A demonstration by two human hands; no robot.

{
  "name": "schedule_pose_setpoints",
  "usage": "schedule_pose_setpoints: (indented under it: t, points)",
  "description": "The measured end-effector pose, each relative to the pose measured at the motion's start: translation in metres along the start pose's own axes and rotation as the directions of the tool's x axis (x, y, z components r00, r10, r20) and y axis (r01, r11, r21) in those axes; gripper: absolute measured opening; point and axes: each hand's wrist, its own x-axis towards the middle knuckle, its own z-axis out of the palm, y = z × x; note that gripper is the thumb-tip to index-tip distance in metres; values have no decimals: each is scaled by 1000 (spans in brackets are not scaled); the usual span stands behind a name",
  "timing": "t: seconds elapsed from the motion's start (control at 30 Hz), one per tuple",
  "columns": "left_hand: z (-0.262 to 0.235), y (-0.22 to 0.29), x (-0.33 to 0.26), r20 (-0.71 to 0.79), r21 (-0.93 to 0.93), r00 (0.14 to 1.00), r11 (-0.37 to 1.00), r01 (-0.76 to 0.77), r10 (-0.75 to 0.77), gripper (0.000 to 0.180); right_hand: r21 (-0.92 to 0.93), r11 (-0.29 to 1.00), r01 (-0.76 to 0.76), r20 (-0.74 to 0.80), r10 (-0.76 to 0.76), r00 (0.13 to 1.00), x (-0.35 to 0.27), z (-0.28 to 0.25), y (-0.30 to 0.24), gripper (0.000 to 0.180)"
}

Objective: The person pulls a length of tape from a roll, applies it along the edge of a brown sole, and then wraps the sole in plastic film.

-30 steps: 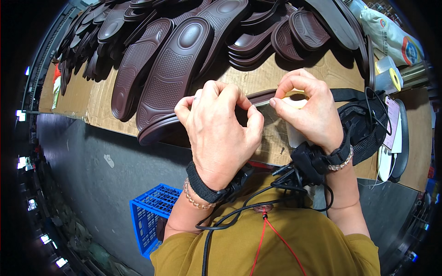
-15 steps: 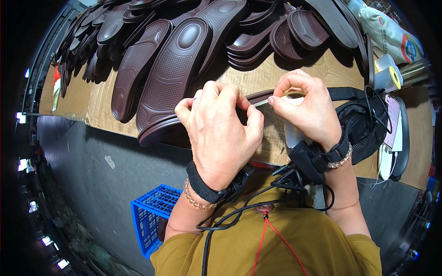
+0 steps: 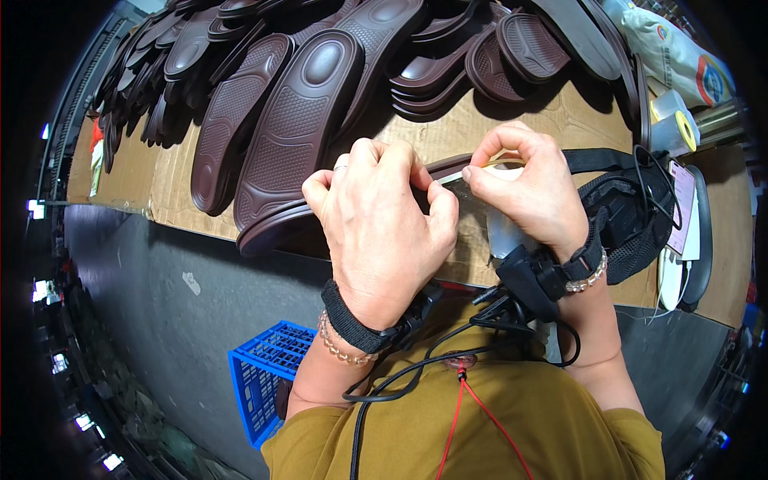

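My left hand (image 3: pixel 382 228) is closed over a dark brown shoe sole (image 3: pixel 276 230), its fingers curled round the edge and hiding the middle of it. Another bit of brown edge shows between my hands. A thin pale strip (image 3: pixel 451 178) stretches there, from beside my left thumb to my right fingertips. My right hand (image 3: pixel 528 182) pinches this strip between thumb and index finger, and a yellowish length of it loops behind the fingers. What exactly lies under my left fingertips is hidden.
Many brown soles (image 3: pixel 298 112) are heaped across the cardboard-covered table (image 3: pixel 172 172). Tape rolls (image 3: pixel 677 132), a white bag (image 3: pixel 676 60), a black mesh bag (image 3: pixel 628 212) and a phone (image 3: pixel 682 206) lie at right. Black cables (image 3: pixel 432 360) hang at my chest; a blue crate (image 3: pixel 268 376) stands below left.
My right hand has shifted very slightly to the left and the pale strip tilts a little differently. My left hand keeps its grip on the sole almost unmoved.
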Motion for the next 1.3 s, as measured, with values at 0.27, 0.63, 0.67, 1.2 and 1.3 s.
schedule_pose_setpoints:
  t: [0.27,0.63,0.67,1.2,1.3]
  points:
    - [-1,1,1,32,30,999,999,12,-13,15,78,981,-175,108,166,980,3,-5,-8,26]
    - [-3,-1,-1,53,31,999,999,11,-12,17,198,956,-216,180,181,967,7,-6,-4,21]
    - [-3,-1,-1,58,29,998,1000,7,-8,19,215,949,-229,181,192,965,7,-6,-3,20]
    - [-1,-2,-1,36,-56,999,998,9,-7,27,198,949,-247,186,211,960,5,-7,-5,19]
    - [-3,-4,2,58,-87,998,996,4,1,22,204,945,-256,204,215,955,6,-8,-3,19]
